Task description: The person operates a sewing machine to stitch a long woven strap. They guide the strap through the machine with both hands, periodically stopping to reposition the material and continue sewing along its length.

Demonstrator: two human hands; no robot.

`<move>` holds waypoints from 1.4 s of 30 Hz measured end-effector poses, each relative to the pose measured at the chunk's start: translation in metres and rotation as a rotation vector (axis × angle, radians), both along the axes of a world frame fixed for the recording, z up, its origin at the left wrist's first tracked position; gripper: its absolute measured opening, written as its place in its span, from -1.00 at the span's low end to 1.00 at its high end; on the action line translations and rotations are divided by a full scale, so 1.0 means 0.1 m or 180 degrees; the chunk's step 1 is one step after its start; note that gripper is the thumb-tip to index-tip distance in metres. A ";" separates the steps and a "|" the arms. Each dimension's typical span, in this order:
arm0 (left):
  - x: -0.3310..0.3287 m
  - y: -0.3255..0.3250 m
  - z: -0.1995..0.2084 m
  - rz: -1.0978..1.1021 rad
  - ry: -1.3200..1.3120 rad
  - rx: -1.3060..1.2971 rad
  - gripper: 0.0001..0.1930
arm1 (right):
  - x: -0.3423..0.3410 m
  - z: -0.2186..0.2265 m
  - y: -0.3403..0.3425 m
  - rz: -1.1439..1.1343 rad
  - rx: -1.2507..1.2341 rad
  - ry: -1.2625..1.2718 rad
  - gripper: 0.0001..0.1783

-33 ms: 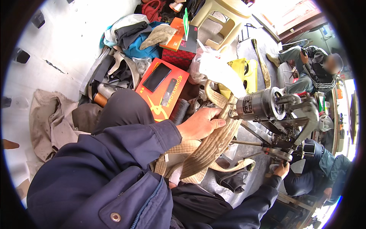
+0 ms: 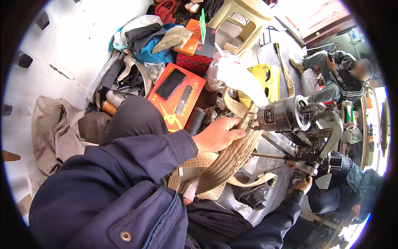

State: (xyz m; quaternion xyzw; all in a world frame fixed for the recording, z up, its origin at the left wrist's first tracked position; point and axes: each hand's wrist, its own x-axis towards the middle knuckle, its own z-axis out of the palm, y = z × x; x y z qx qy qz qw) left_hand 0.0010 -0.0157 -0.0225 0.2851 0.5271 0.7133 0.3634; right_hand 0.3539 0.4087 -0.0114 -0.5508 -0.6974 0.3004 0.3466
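We have our L hand (image 2: 217,135) pinched on the edge of the tan webbing strap (image 2: 226,164), just L of the sewing-mach. head (image 2: 271,114). Our R hand (image 2: 304,184), well apart from the L, is at the mach.'s lower wheel (image 2: 306,168); we can't tell how firmly it grips. Strap runs from the head down twd. our lap. Adj. to our L wrist: black brush (image 2: 195,120); beyond, orange box (image 2: 168,112) w/ phone (image 2: 171,84) on top. Upper R: seated person (image 2: 346,72).
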 end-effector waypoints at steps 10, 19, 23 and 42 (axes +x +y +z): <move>-0.03 -0.01 -0.03 0.0021 0.0339 -0.0172 -0.71 | -0.62 -0.07 -1.06 0.1158 -0.1648 0.0075 -0.71; 0.00 -0.02 -0.05 -0.0103 0.0109 0.0035 -0.69 | -0.16 0.30 -0.29 0.0252 0.0340 0.0011 -0.89; -0.01 -0.05 0.00 0.0113 0.0544 -0.0148 -0.68 | 0.01 -0.27 0.03 -0.0088 -0.0168 0.0037 -0.94; 0.02 -0.04 -0.08 0.0041 0.0544 -0.0014 -0.66 | -0.08 0.26 -0.14 0.0251 0.0242 -0.0094 -0.96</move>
